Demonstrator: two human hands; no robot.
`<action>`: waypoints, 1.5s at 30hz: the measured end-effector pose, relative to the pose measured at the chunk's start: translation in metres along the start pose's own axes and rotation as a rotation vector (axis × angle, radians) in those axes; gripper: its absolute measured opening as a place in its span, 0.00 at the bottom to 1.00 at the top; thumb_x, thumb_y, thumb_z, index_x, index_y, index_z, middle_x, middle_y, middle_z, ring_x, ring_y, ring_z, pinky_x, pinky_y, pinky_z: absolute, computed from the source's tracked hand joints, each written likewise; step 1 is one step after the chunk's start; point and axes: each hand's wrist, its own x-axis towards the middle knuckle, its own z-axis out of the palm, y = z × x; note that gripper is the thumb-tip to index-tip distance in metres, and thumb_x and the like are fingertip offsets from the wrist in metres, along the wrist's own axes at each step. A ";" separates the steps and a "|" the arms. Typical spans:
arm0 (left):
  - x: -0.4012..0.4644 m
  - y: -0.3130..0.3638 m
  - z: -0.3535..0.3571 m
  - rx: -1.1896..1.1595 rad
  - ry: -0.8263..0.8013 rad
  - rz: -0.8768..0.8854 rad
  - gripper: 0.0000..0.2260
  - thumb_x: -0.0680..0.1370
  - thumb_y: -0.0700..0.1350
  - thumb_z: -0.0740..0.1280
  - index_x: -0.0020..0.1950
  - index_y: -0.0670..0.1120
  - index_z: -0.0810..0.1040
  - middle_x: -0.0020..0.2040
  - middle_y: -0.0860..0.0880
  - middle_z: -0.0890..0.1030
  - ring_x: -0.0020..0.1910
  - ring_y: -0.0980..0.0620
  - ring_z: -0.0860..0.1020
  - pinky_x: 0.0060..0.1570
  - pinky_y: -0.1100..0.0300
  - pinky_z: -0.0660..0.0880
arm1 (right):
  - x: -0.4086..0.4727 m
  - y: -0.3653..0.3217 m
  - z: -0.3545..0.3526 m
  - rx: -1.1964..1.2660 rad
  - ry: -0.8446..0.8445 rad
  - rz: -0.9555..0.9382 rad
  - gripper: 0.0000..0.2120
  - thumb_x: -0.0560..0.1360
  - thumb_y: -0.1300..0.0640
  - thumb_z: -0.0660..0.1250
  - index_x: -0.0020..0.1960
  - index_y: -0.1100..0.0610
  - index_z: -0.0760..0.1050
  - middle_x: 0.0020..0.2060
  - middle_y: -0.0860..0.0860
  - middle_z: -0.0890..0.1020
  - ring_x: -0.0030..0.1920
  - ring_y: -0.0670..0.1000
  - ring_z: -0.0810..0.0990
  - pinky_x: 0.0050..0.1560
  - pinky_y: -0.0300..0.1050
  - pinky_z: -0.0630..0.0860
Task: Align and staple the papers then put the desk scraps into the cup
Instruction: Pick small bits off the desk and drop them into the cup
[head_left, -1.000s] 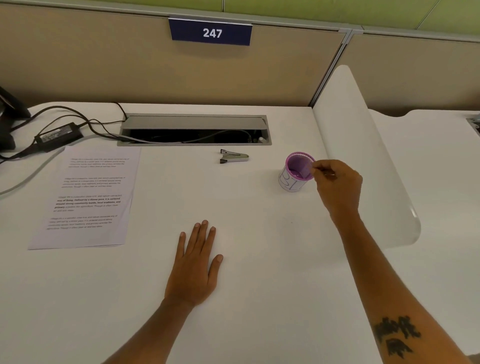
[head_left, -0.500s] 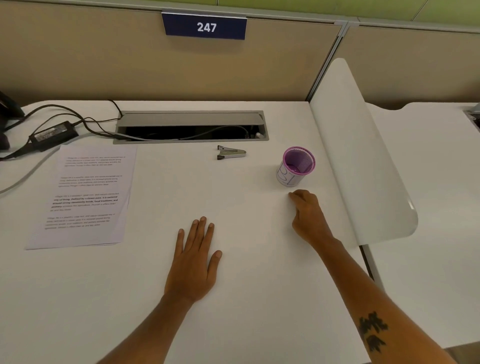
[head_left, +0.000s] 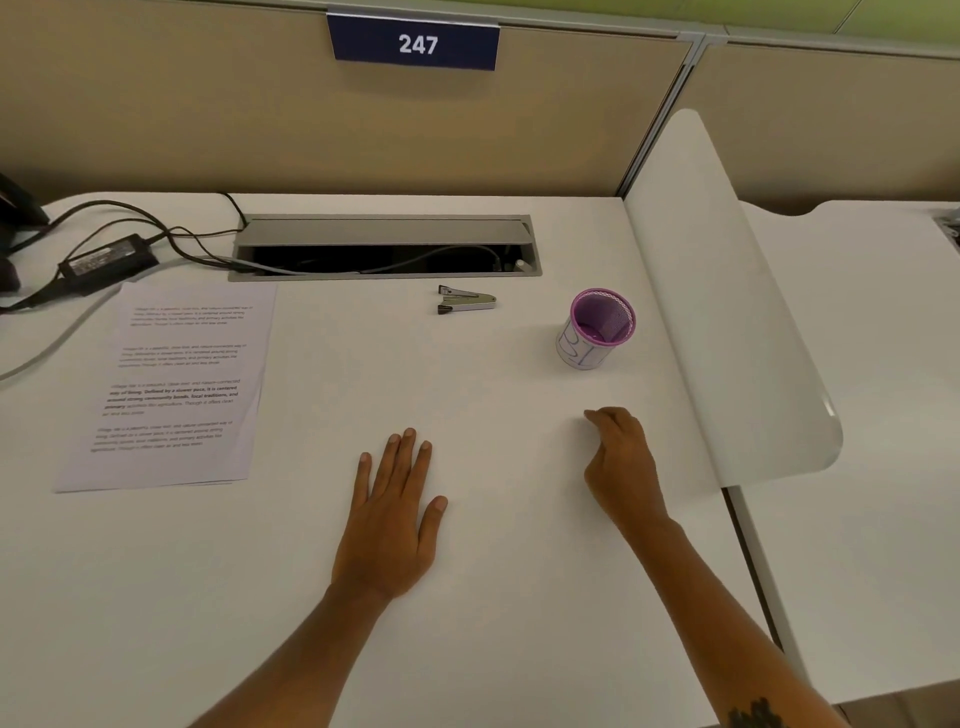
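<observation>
A stack of printed papers (head_left: 176, 384) lies flat at the left of the white desk (head_left: 493, 597). A small silver stapler (head_left: 466, 300) lies near the cable slot. A purple mesh cup (head_left: 597, 328) stands upright to its right, wrapped in white paper. My left hand (head_left: 392, 514) rests flat on the desk, palm down, fingers apart, holding nothing. My right hand (head_left: 621, 462) sits below the cup with its fingers curled and fingertips pressed to the desk; I cannot see whether a scrap is under them.
An open cable slot (head_left: 384, 249) runs along the back of the desk. A black power adapter (head_left: 106, 260) and cables lie at the back left. A curved white divider (head_left: 727, 312) borders the desk's right side. A beige partition carries a "247" sign (head_left: 415, 44).
My right hand left the cup's rim and came down to the desk below the cup, then slid slightly nearer. The left hand stayed flat in place.
</observation>
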 end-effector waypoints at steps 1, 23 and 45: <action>0.000 0.000 0.000 0.001 0.001 0.001 0.30 0.87 0.58 0.50 0.87 0.48 0.49 0.88 0.49 0.45 0.87 0.51 0.42 0.85 0.41 0.47 | 0.000 -0.001 0.001 0.010 0.020 0.042 0.26 0.73 0.78 0.59 0.68 0.66 0.77 0.61 0.58 0.79 0.65 0.57 0.75 0.68 0.50 0.76; 0.000 0.000 0.001 -0.017 0.012 0.005 0.31 0.86 0.57 0.51 0.87 0.48 0.50 0.88 0.49 0.47 0.87 0.50 0.44 0.85 0.41 0.47 | -0.003 -0.033 0.014 0.230 0.164 0.117 0.13 0.76 0.73 0.69 0.57 0.63 0.85 0.52 0.56 0.87 0.53 0.55 0.86 0.60 0.50 0.82; 0.000 0.000 0.000 -0.027 0.005 0.000 0.31 0.87 0.57 0.51 0.87 0.48 0.49 0.88 0.49 0.46 0.87 0.51 0.43 0.85 0.41 0.47 | 0.003 -0.038 0.021 0.260 0.151 0.166 0.14 0.77 0.72 0.67 0.58 0.61 0.84 0.54 0.54 0.87 0.55 0.53 0.85 0.61 0.41 0.78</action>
